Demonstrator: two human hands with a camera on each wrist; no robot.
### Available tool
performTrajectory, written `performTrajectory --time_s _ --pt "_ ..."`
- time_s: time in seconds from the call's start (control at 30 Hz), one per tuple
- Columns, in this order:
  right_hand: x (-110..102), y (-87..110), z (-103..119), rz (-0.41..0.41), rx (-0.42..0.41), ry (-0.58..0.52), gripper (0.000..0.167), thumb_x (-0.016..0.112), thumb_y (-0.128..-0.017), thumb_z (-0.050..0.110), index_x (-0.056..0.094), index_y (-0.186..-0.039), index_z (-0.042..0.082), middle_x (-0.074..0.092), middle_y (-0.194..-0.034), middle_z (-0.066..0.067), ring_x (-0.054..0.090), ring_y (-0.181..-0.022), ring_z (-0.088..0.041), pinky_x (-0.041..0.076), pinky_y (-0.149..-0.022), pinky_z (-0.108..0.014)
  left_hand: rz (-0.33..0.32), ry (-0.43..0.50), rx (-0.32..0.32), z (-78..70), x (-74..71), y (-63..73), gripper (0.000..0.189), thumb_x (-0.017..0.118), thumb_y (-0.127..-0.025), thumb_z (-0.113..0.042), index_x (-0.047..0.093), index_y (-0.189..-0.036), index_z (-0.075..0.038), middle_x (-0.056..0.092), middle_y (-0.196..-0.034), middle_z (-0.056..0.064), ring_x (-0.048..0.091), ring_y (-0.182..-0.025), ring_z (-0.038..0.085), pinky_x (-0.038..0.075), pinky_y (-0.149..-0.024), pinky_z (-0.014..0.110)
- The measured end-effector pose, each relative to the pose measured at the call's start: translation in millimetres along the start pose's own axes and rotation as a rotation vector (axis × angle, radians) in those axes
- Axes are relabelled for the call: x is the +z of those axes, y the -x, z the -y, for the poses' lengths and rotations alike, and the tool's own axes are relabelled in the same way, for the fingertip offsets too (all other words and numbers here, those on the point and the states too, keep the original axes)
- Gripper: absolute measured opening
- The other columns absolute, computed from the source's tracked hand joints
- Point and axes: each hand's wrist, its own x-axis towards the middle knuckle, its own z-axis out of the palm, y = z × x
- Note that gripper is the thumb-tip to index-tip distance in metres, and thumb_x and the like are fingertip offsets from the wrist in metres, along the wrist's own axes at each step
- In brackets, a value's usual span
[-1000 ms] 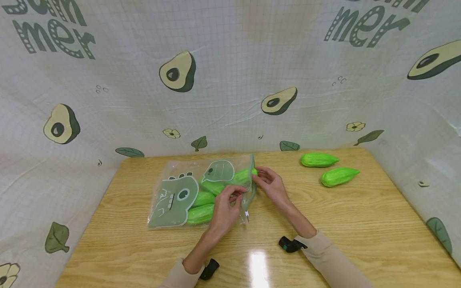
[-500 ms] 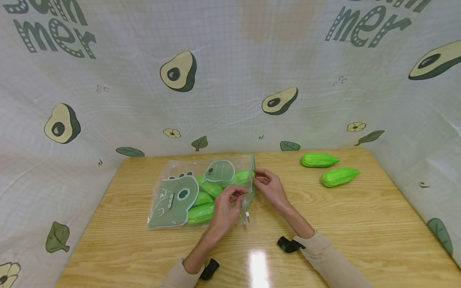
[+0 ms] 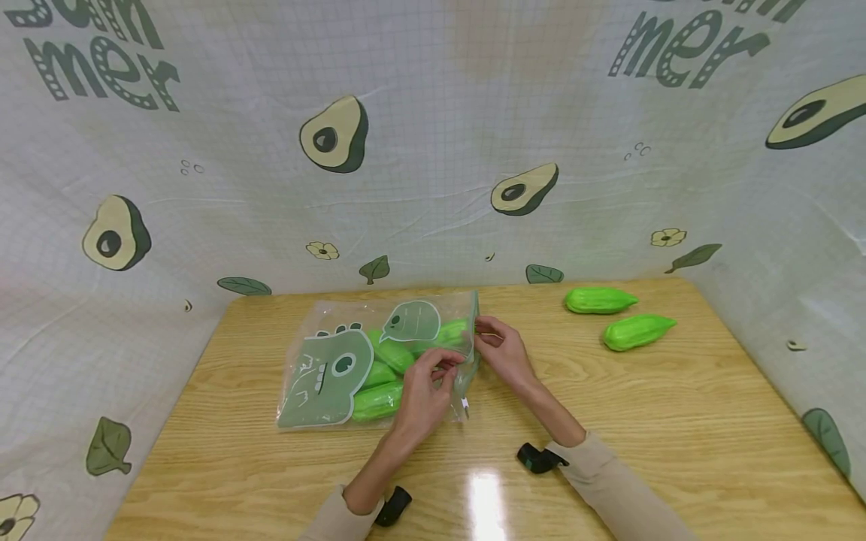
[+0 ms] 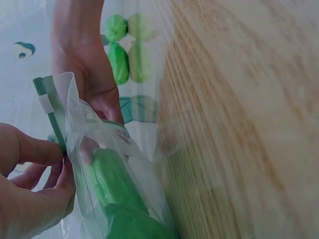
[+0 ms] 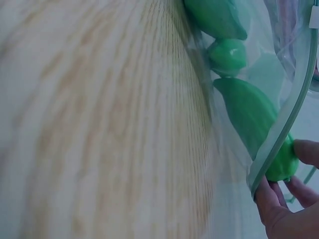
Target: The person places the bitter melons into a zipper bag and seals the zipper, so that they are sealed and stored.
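Transparent plastic forms the zip bag (image 3: 318, 398) lying on the wooden table (image 3: 609, 406), its edge pinched by the left hand (image 3: 422, 394), while the right hand (image 3: 504, 353) has thumb and fingers clamped on a green gourd (image 5: 251, 117) at the bag's mouth.

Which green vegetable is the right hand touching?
The green vegetable at the mouth of the bag, its end against the right hand; the others lie deeper inside or on the table.
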Motion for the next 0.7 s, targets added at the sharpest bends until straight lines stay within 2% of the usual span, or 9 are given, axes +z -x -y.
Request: performTrajectory --time_s 0.13,0.33,0.5,0.7 --pt "2.2 -1.4 -0.1 -0.014 -0.032 0.014 0.044 0.072 -0.098 0.017 0.061 -0.135 -0.003 0.063 -0.131 -0.024 0.064 -0.119 -0.038 0.054 -0.090 -0.021 0.005 0.002 -0.001 0.4 -0.1 0.0 0.021 0.062 -0.092 0.014 0.072 -0.103 0.000 0.068 -0.101 0.011 0.067 -0.092 0.025 0.061 -0.084 0.033" --pt "4.4 -5.4 -2.2 -0.023 -0.077 0.032 0.039 0.073 -0.096 0.011 0.064 -0.130 -0.006 0.067 -0.126 -0.024 0.064 -0.117 -0.036 0.054 -0.101 -0.034 0.012 0.013 0.001 1.2 -0.1 0.2 0.020 0.061 -0.093 0.014 0.072 -0.103 0.001 0.068 -0.102 0.012 0.067 -0.093 0.026 0.061 -0.085 0.033" --pt "5.5 -7.9 -4.2 -0.024 -0.087 0.044 0.037 0.074 -0.095 0.011 0.066 -0.127 -0.006 0.068 -0.125 -0.024 0.065 -0.116 -0.037 0.053 -0.101 -0.041 0.018 0.018 0.004 1.5 -0.1 0.4 0.021 0.061 -0.093 0.015 0.072 -0.104 0.001 0.068 -0.103 0.011 0.067 -0.094 0.026 0.061 -0.085 0.033" --pt "8.9 -8.7 -3.5 -0.027 -0.067 0.070 0.037 0.075 -0.095 0.010 0.066 -0.127 -0.006 0.067 -0.125 -0.024 0.066 -0.114 -0.037 0.056 -0.096 -0.033 0.023 0.015 0.003 1.6 -0.2 0.5 0.021 0.060 -0.093 0.015 0.072 -0.104 0.001 0.068 -0.104 0.011 0.067 -0.095 0.026 0.061 -0.086 0.032"
